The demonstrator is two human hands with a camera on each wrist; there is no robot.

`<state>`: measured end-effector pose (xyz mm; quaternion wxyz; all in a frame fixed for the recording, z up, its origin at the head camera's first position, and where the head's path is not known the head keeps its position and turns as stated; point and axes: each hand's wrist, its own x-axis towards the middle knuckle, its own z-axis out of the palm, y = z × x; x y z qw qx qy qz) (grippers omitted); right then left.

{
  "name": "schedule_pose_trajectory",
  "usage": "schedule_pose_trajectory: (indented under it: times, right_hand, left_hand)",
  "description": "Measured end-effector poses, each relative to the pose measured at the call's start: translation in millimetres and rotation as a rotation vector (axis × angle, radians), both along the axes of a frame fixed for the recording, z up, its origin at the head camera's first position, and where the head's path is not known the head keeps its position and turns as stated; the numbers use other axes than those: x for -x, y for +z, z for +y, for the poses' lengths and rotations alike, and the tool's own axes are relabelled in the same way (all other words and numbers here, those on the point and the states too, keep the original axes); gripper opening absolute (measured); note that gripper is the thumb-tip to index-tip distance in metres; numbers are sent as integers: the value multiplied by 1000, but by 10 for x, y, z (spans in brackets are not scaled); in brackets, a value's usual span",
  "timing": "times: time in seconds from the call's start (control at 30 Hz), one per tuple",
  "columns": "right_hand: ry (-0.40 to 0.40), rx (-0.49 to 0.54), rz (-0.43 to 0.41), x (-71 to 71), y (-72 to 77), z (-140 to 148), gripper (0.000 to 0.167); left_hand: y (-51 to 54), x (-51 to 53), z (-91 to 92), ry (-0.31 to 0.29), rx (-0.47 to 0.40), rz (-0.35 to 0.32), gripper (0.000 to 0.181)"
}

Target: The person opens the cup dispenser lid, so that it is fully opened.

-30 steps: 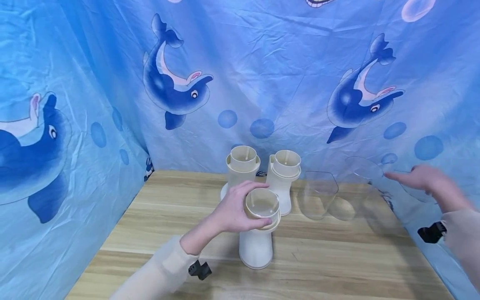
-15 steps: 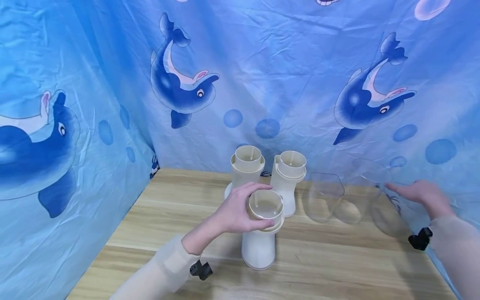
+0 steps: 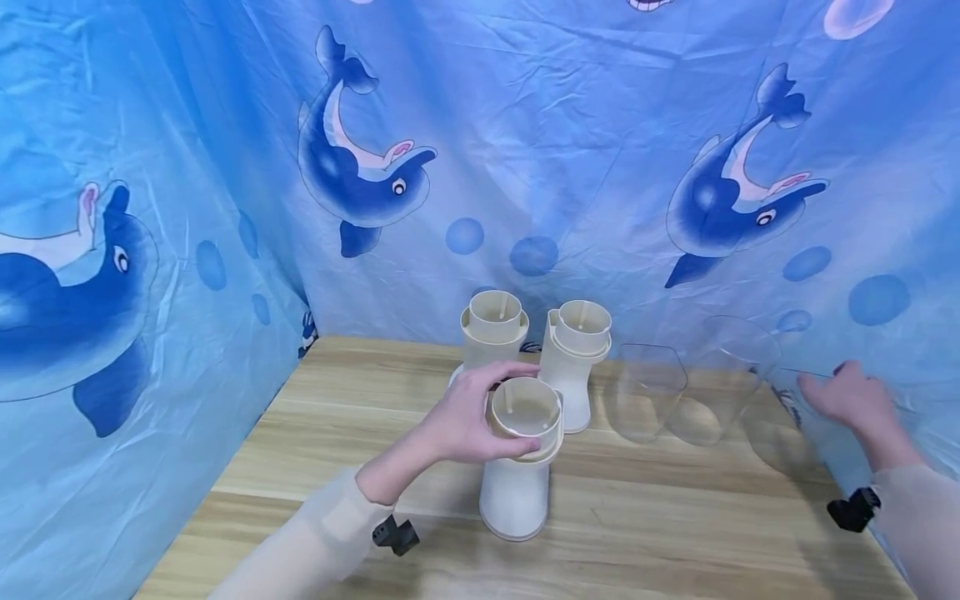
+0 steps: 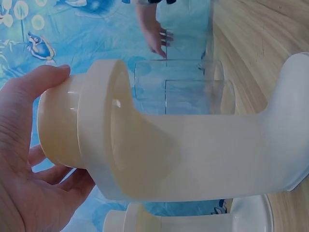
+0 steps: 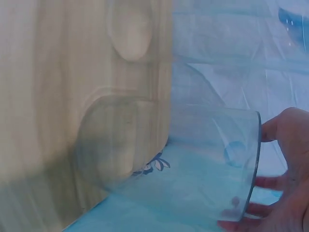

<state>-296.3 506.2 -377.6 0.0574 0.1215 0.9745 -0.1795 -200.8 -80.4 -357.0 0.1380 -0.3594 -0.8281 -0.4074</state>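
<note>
In the head view my left hand (image 3: pixel 465 417) grips the round cup-like top of a cream-white plastic stand (image 3: pixel 516 500), its thumb and fingers wrapped about the collar. This stand is upright on the table, with its wide foot down. Far right, my right hand (image 3: pixel 858 404) hovers at the mouth of a clear cylindrical container (image 5: pixel 203 159). In the right wrist view its thumb and fingers spread around the rim; contact is hard to judge. Two more clear containers, a nearer one (image 3: pixel 648 396) and its neighbour (image 3: pixel 723 375), stand to the left.
Behind the held stand, two similar stands, left (image 3: pixel 495 333) and right (image 3: pixel 577 358), are upright near the back. The wooden table (image 3: pixel 675 525) meets a blue dolphin-print cloth (image 3: pixel 562 150) at the back and both sides.
My right hand has lowered the clear container at the right, then shifted slightly right with its fingers loosened. The left hand keeps its hold on the stand. The head view has shifted a little.
</note>
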Motion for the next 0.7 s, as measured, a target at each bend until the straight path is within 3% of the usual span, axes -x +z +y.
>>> schedule_pose_trajectory:
  times: [0.13, 0.27, 0.57, 0.7]
  right_hand:
    - [57, -106, 204, -98, -110, -77, 81]
    - [91, -156, 324, -114, -201, -156, 67]
    - [133, -171, 476, -85, -304, -199, 51]
    - [120, -162, 483, -67, -262, -222, 50]
  left_hand:
    - [-3, -31, -17, 27, 5, 25, 85]
    - [-52, -65, -3, 88, -28, 13, 88]
    - [-83, -53, -70, 151, -130, -54, 82]
    - [-62, -11, -194, 188, -129, -48, 81]
